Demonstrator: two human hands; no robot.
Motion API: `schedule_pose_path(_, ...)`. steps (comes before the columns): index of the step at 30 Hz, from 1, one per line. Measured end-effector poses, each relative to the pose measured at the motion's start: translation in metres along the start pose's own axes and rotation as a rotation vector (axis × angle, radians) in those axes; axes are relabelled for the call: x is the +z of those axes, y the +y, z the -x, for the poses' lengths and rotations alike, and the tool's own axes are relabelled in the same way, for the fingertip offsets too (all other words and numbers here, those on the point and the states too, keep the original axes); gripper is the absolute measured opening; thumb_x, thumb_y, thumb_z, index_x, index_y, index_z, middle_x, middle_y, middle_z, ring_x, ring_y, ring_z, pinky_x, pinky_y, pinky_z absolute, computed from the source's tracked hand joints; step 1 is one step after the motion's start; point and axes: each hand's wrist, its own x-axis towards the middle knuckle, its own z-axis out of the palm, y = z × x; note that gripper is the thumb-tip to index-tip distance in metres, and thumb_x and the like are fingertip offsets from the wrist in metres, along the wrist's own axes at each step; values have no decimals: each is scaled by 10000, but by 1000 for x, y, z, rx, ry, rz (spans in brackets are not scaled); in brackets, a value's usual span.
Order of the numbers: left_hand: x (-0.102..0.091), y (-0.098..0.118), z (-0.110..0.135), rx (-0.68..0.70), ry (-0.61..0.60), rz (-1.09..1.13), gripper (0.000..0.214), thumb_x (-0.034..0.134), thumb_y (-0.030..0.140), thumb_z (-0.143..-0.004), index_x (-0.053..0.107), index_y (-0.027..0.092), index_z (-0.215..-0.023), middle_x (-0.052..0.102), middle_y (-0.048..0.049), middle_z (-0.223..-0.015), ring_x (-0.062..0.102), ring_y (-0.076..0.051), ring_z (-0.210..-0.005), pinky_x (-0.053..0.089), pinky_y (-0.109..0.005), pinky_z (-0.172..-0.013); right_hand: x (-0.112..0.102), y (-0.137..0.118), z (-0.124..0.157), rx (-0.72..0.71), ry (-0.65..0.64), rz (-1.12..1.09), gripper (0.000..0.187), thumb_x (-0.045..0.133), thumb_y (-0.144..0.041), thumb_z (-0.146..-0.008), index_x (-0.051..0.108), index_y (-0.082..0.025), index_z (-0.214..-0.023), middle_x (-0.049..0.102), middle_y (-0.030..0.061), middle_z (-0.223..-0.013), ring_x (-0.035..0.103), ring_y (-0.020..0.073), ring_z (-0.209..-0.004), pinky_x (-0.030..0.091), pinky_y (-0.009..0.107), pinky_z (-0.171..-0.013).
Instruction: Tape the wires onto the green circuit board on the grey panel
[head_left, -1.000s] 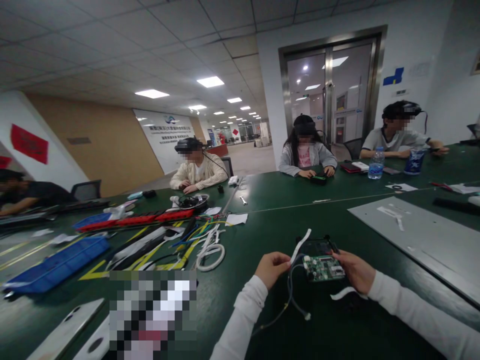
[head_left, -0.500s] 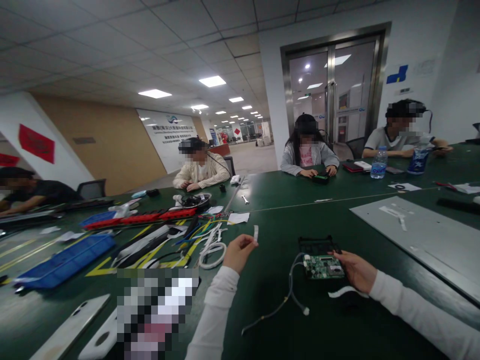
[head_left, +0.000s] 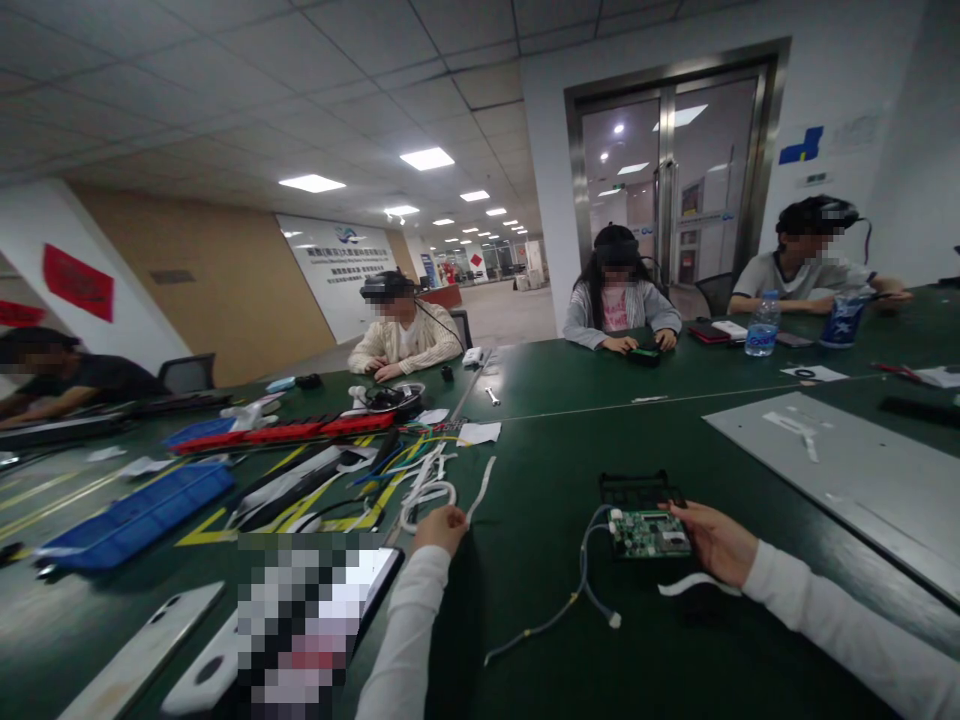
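My left hand (head_left: 441,531) is closed in a pinch on the lower end of a thin, slightly curved white strip (head_left: 481,490), which points up and away from me. Beside these fingers lies a coil of white cable (head_left: 427,505). With my right hand (head_left: 718,540) I grip the right edge of a green circuit board (head_left: 646,534), my thumb over its top corner. A black frame (head_left: 637,486) shows behind the board. Grey wires (head_left: 583,570) run from the board's left side to a small white connector on the table. A second white strip (head_left: 697,581) curls below my right hand.
At left are a blue tray (head_left: 142,515), red bars (head_left: 289,433), and a phone-like device (head_left: 330,630) with a pixelated screen. A large grey panel (head_left: 847,480) lies on the right. Several people sit around the green table (head_left: 555,450), with bottles (head_left: 762,328) at the far right.
My left hand has moved left and down toward me with the white strip, of which a longer piece now shows. My right hand and the circuit board have stayed about where they were.
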Motion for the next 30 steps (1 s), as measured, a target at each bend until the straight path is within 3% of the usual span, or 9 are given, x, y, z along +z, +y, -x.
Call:
schedule_pose_path(6,-5,4,7,-12,31,-53,136,592,202,-623,557,201,-754,590,0,-679,556,-162,-668,358,-230,-580,0,1,-1,-27,16,13,162,580,-169,-709,565,-147,-869,640,50,-871,580,193,-870,402,378,-853)
schedule_pose_path(9,-8,23,14,15,53,-50,150,580,202,-628,541,208,-772,590,-1,-700,552,-168,-675,356,-236,-569,1,1,-1,-24,9,28,191,584,-177,-701,567,-149,-889,636,57,-887,573,198,-888,397,385,-857)
schedule_pose_path(13,-3,87,44,324,47,142,59,557,212,-646,572,190,-699,588,-1,-651,544,-141,-640,372,-218,-577,1,1,-1,-29,13,47,200,582,-178,-696,570,-152,-894,636,59,-891,573,201,-886,396,389,-853)
schedule_pose_path(16,10,143,84,574,-146,283,125,520,263,-680,613,181,-690,609,-16,-656,546,-137,-615,392,-217,-566,0,1,-2,-30,9,50,202,584,-184,-696,570,-150,-895,637,59,-885,576,201,-874,399,390,-845)
schedule_pose_path(19,27,178,122,662,-326,237,154,511,272,-678,644,196,-692,627,-27,-659,556,-153,-614,402,-234,-560,-1,2,-4,-42,2,57,230,591,-196,-693,566,-148,-916,641,57,-865,580,198,-862,403,386,-840)
schedule_pose_path(23,49,190,150,626,-384,164,170,509,280,-676,659,221,-733,647,-49,-728,572,-182,-676,417,-271,-606,0,3,-4,-74,12,92,281,598,-208,-684,557,-143,-955,641,64,-868,583,194,-858,410,369,-836)
schedule_pose_path(30,66,190,160,623,-385,203,192,509,241,-673,646,237,-808,644,-35,-795,562,-175,-710,421,-270,-632,4,1,-2,-104,10,108,221,603,-200,-680,583,-142,-892,646,61,-835,590,194,-833,419,351,-824)
